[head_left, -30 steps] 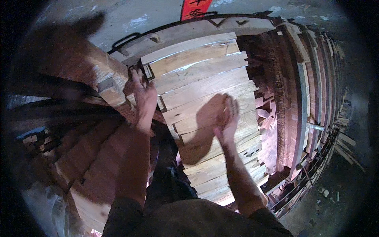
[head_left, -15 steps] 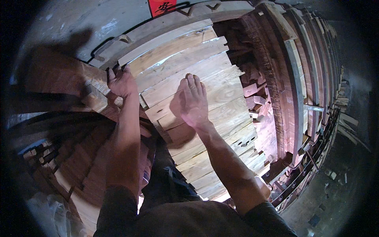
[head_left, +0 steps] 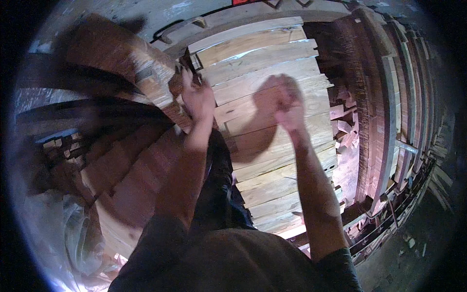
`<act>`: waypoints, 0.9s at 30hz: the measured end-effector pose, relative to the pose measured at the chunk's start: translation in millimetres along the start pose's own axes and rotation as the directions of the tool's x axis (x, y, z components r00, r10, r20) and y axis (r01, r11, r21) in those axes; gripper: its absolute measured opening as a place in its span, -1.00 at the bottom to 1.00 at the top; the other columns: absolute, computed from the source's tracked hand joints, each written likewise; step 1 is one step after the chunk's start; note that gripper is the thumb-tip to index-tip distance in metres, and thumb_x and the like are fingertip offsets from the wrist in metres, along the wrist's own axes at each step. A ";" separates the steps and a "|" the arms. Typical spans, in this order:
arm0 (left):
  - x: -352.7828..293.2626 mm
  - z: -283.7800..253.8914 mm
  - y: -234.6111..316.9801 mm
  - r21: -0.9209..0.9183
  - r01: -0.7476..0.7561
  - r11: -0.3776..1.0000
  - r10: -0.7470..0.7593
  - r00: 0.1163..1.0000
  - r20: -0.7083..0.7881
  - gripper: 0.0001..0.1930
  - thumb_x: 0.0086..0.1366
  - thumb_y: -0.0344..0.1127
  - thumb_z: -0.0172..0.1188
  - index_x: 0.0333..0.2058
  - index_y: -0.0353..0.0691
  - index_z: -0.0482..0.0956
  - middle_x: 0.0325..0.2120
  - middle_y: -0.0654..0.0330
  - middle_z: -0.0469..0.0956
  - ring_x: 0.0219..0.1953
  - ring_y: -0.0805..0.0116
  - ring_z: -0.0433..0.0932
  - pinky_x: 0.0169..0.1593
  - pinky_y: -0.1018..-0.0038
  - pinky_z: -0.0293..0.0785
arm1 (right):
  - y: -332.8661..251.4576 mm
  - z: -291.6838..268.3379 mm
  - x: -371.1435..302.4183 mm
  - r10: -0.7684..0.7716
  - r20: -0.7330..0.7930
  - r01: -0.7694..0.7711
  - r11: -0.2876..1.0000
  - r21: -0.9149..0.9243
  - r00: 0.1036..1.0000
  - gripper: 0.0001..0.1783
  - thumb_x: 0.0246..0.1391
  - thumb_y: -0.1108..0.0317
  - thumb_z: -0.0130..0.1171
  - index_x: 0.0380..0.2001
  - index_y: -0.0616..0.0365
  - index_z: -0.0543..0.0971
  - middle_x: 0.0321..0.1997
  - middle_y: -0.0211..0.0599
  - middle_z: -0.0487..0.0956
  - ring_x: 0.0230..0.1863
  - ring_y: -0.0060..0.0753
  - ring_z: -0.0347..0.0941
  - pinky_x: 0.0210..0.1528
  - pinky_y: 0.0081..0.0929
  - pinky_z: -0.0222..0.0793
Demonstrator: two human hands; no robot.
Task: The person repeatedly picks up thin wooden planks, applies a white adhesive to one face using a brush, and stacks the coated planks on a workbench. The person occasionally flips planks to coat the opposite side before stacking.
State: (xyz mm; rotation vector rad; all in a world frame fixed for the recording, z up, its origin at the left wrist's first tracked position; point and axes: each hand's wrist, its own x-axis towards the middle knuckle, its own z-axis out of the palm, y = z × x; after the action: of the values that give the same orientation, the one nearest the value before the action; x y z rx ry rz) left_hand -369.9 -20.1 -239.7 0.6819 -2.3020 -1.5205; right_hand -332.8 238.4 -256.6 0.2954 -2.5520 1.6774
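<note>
Pale wooden boards (head_left: 272,114) lie side by side in a row, their right ends uneven. Over their middle hovers my right hand (head_left: 290,102), blurred, its fingers curled in with nothing visible in them. Its shadow falls on the boards to its left. My left hand (head_left: 198,100) is at the left ends of the boards, also blurred, fingers apart and pointing away from me. It seems to hold nothing; whether it touches a board end I cannot tell. Close beyond its fingertips is a dark gap beside a rough timber block (head_left: 148,73).
A long pale rail (head_left: 224,25) runs behind the boards along the wall. On the right, stacked long timbers (head_left: 377,126) stand beside a gap holding wood offcuts (head_left: 343,127). Stacked brown boards (head_left: 141,165) and clear plastic sheeting (head_left: 73,238) are on the left.
My right hand has lifted off the boards and its flat fingers have curled. My left hand has drawn back from the far left board corner. The whole view has shifted, moving the scene rightward.
</note>
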 end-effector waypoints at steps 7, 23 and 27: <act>-113.4 -41.3 -36.2 0.031 0.175 0.984 -0.178 0.977 0.121 -0.39 0.21 -0.48 0.22 0.24 -0.48 0.33 -0.03 -0.07 0.59 -0.05 0.21 0.63 0.05 0.41 0.52 | 111.9 -144.2 8.4 -0.152 0.003 0.072 0.453 -0.889 0.988 -0.27 0.12 -0.13 0.26 0.17 0.20 0.47 0.20 -0.12 0.48 0.24 -0.15 0.39 0.25 -0.21 0.34; -67.5 -35.9 -15.4 -0.074 0.466 0.882 -0.454 0.881 0.135 -0.67 0.07 -0.54 0.32 -0.13 -0.44 0.62 -0.33 0.18 0.64 -0.34 0.40 0.53 -0.21 0.44 0.45 | 88.8 -142.2 69.4 0.496 -0.079 -0.394 0.572 -0.720 0.865 -0.52 -0.01 0.00 0.22 -0.10 0.09 0.63 -0.14 0.05 0.67 -0.07 0.09 0.61 -0.04 -0.13 0.53; -72.2 -24.0 -29.4 -0.153 0.606 0.781 -0.589 0.795 0.143 -0.65 0.06 -0.50 0.36 -0.13 -0.40 0.61 -0.26 0.16 0.62 -0.24 0.32 0.54 -0.12 0.42 0.45 | 102.1 -148.7 57.7 0.376 -0.218 -0.433 0.737 -0.519 0.901 -0.54 0.01 0.00 0.22 -0.13 0.09 0.65 -0.16 0.01 0.68 -0.08 0.08 0.62 -0.06 -0.15 0.53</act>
State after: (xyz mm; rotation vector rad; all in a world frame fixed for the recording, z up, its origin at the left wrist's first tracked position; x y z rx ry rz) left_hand -290.7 -9.5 -256.4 1.4179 -2.0483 -2.0406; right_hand -416.3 406.9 -279.5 -0.4080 -3.0184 0.8889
